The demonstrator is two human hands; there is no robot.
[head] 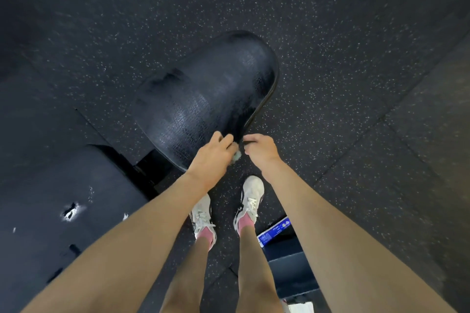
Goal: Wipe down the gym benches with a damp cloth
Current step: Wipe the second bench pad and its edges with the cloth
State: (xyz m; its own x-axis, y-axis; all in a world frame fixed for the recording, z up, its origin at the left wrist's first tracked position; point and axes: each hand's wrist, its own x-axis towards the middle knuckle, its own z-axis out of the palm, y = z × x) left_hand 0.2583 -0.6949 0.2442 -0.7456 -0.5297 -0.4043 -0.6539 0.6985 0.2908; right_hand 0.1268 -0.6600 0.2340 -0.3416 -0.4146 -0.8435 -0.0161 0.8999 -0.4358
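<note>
Clutching a crumpled pale-green cloth [236,157] in the curled fingers of the left hand [212,154], pressed against the near right edge of the bench [203,89]. Hooking the right hand [260,151] just beside it, fingers bent tight over the thin dark rim of that same edge. Padded, long and round-ended, black, with a crinkled, glossy, leather-like skin catching streaks of light. Underneath, matte black rubber floor [343,71] flecked with white; nearer, white laced shoes [250,201] and pink socks [246,221]
</note>
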